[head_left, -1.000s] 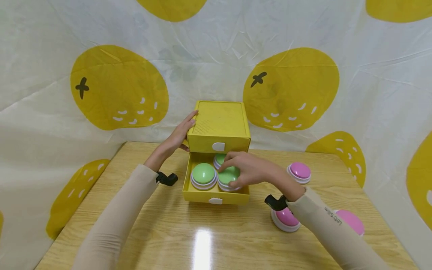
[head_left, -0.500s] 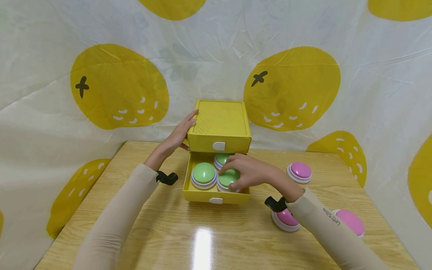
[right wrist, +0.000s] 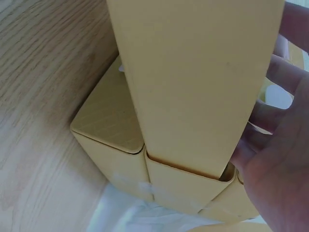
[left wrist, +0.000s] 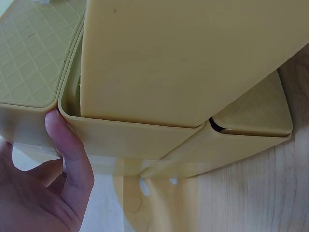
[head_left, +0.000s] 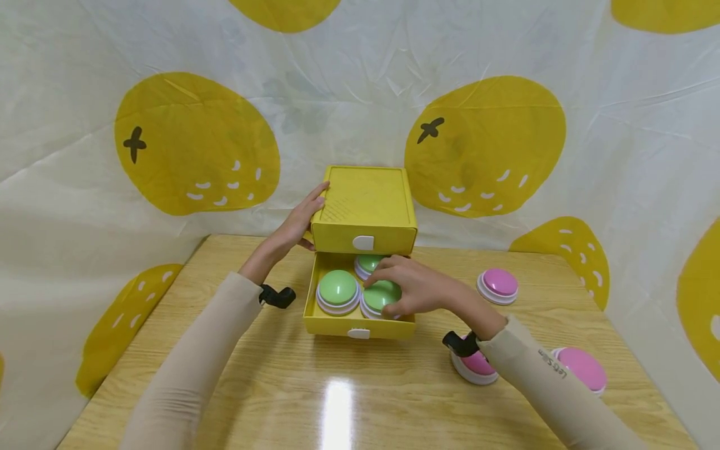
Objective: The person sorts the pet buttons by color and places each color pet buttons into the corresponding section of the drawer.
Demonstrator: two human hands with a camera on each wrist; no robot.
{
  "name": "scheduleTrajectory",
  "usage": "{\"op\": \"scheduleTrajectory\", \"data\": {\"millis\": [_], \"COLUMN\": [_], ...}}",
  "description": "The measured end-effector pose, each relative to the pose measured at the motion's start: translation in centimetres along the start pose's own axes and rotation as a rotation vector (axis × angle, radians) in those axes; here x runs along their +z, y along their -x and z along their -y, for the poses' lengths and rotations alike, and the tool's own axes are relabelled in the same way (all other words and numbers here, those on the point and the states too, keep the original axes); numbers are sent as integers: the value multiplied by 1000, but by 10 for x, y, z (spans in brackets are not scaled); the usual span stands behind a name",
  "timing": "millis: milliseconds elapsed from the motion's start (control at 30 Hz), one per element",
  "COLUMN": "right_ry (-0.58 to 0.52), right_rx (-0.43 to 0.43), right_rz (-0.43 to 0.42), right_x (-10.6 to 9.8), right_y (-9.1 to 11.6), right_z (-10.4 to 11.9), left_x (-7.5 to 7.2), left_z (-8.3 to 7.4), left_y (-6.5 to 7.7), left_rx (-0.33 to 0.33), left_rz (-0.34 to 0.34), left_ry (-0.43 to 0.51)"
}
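Note:
My left hand rests against the left side of a yellow drawer box. Its thumb lies along the side wall in the left wrist view, with the fingers partly hidden. One drawer, below the top one, is pulled out. Three round push buttons with green domes and white bases sit in it: one at the left, one at the back and one at the front right. My right hand reaches in from the right, its curved fingers and thumb gripping the front-right green button.
Pink push buttons lie on the wooden table to the right: a far one, a near one partly behind the right wrist, and another beside the right sleeve. A fruit-print cloth hangs behind the box.

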State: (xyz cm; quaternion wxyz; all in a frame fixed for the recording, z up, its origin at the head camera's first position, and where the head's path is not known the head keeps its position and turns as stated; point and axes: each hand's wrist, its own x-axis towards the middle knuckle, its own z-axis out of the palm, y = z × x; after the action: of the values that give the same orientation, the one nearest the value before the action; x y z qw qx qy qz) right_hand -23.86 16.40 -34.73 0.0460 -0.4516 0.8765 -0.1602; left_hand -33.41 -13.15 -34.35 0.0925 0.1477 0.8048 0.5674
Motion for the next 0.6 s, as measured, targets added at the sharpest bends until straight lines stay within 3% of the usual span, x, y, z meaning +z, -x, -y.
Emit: {"op": "scheduleTrajectory", "data": {"millis": [367, 600], "right_ry": [1, -12], "right_rx": [-86, -84], "right_rz": [-3, 0], "right_x": [-1, -3], "right_y": [2, 2], "right_z": [-6, -5], "left_x": [0, 2], "left_z": [-1, -2], "left_y": [1, 2], "left_rx": [-2, 7], "left_rz": [-4, -4], "left_ry": [-3, 7]}}
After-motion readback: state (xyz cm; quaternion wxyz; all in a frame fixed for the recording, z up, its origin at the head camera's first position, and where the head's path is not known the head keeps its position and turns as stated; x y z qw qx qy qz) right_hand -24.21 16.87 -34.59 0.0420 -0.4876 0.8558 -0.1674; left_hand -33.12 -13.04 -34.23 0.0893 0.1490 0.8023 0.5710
